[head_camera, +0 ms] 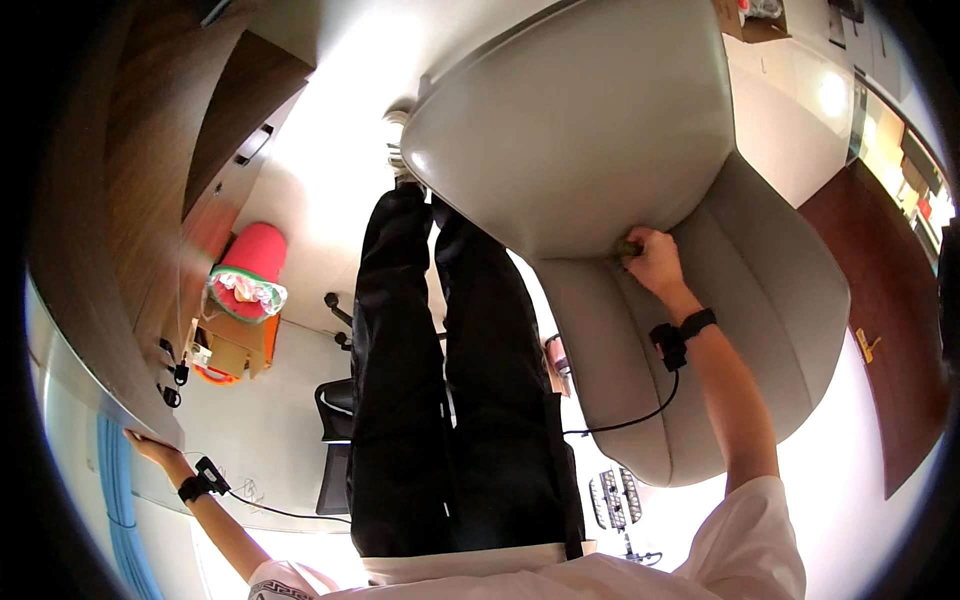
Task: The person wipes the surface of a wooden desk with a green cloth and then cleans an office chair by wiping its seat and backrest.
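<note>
My right hand (657, 259) is shut on a small dark brownish wad (627, 247), perhaps cloth or a sponge. It presses the wad into the crease where the padded seat (577, 127) of a grey upholstered chair meets the stitched backrest (720, 315). Most of the wad is hidden by my fingers. Far to the left, my left hand (154, 448) touches the edge of a dark wooden desk (97, 352). Its fingers are partly hidden there, and I see nothing held in it.
A black cable (630, 425) runs from my right wrist across the backrest. Below the desk are a red bin (259, 251) with a plastic liner and a cardboard box (232, 341). Keys (178, 373) hang from the desk's front. A brown door (885, 322) stands at right.
</note>
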